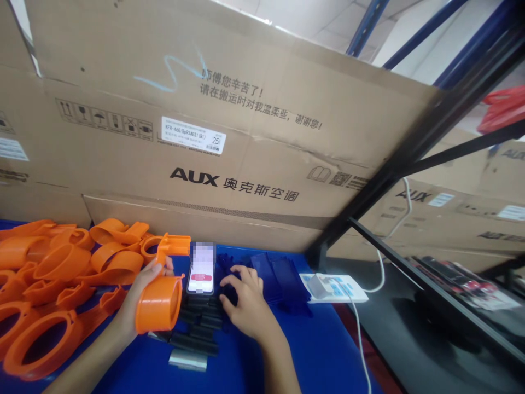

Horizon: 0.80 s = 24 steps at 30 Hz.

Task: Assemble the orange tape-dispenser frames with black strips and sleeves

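Observation:
My left hand (134, 298) is closed round an orange plastic ring bracket (158, 306), a wide round collar with a squared arm on top. The bracket is raised above the blue table surface (320, 339). To the right, my right hand (248, 301) hovers with fingers curved and apart, nearest some small dark blue plastic parts (225, 265); nothing shows in its grasp. Between the hands are a lit phone (200, 273) and several black strips (200, 320). A silvery strip (187, 359) lies closer to me.
A pile of orange ring brackets (61, 262) covers the left side. Flat blue parts (283, 279) lie right of my right hand, near a white power strip (334, 288) with a cable. Behind stands a large cardboard panel (143, 175), with a dark metal frame (369, 189) slanting on the right.

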{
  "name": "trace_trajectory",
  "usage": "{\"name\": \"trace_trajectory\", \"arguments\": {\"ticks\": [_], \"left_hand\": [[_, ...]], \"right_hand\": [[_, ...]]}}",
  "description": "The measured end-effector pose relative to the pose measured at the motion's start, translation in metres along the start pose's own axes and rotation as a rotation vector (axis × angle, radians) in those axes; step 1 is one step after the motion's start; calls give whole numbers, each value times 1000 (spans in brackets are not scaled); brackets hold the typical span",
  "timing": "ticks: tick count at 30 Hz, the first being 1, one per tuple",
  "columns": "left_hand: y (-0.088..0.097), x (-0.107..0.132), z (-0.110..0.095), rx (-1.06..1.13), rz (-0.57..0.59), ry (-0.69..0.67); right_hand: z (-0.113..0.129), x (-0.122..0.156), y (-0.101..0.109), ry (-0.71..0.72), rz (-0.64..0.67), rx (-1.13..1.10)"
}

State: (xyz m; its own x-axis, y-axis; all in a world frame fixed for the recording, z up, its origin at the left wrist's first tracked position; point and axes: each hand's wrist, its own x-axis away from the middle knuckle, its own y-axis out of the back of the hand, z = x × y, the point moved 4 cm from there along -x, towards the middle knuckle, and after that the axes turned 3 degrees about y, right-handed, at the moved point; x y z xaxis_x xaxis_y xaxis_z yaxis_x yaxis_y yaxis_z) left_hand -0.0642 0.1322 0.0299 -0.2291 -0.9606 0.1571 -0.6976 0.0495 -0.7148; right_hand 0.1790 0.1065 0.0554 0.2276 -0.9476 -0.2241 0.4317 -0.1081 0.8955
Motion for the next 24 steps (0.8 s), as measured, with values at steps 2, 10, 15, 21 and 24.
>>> {"name": "trace_trajectory", "arguments": {"ticks": [2, 10, 15, 21, 24], "left_hand": [[3, -2, -4, 1, -28, -17], [6, -3, -18, -10, -95, -71], [7, -6, -16, -14, -92, -98], [7, -4, -18, 9, -71, -112], [6, -3, -17, 24, -54, -98]], "right_hand": [[-7, -1, 3, -73, -59, 53], [18, 0, 5, 112, 147, -151], [60, 15, -13, 319, 428, -252], [76, 22, -31, 379, 406, -118], [84, 24, -31, 423, 372, -50]]}}
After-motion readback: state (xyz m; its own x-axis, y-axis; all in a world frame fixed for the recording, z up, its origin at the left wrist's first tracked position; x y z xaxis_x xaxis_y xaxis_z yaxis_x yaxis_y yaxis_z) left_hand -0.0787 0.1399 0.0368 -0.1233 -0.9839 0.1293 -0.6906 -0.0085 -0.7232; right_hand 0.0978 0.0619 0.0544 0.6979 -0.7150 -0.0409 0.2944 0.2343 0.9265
